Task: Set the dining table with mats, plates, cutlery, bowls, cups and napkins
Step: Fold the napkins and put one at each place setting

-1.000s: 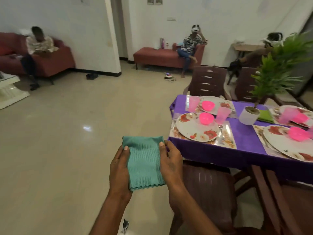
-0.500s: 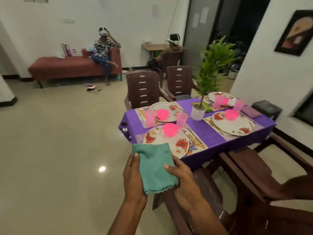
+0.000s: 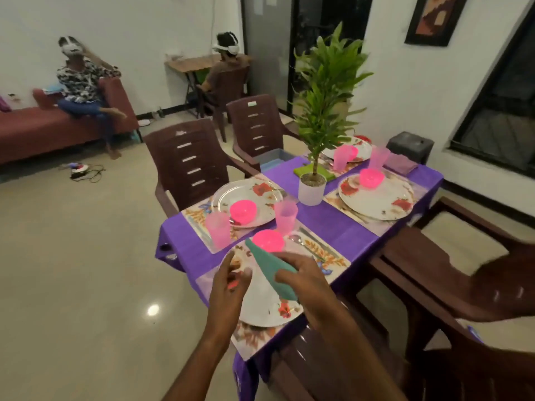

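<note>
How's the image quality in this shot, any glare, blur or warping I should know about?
Head view: dim indoor light; a lamp glare spot on the floor; pink bowls glow oversaturated; wide-angle warping tilts walls and chairs at the edges; the right hand holding the napkin and the left hand look slightly motion-soft.

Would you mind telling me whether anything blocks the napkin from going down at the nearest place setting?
The right hand holds the napkin above the near plate. The pink bowl sits at the plate's far side; the left hand hovers over its left part.
</note>
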`<state>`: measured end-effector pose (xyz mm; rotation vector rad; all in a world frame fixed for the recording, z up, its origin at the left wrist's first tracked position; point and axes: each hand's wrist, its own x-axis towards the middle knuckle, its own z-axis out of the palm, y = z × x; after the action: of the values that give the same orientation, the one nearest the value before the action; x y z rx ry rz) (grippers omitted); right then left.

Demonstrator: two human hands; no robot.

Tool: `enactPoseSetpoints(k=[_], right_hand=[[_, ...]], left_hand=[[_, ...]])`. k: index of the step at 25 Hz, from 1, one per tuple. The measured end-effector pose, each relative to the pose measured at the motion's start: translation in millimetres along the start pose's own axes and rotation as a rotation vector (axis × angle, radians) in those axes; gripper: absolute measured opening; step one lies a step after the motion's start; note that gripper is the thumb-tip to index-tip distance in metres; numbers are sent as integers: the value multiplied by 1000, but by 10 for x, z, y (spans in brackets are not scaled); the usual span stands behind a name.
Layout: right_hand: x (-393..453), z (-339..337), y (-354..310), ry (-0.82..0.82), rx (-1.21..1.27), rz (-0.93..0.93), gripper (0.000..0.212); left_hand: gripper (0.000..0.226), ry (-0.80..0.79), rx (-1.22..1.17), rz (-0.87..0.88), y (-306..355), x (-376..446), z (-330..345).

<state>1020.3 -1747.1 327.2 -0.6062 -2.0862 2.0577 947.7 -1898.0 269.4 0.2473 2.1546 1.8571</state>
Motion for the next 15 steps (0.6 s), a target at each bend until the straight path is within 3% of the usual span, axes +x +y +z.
enactPoseSetpoints(k=[2, 5, 8, 11, 15], right_hand=[[234, -65, -47, -6, -62, 0, 38], [481, -274, -79, 7, 48, 3, 34], [714, -573, -7, 140, 168, 19, 34], [932, -769, 176, 355, 451, 63, 41], [1093, -648, 430, 521, 702, 65, 42]], left_hand=[[54, -163, -25, 12, 143, 372, 171], [32, -327, -39, 33, 288, 823, 403], [28, -398, -29, 65, 359, 1318, 619], [22, -465, -30, 80, 401, 1753, 934], [19, -609, -83, 9, 369, 2170, 1287]])
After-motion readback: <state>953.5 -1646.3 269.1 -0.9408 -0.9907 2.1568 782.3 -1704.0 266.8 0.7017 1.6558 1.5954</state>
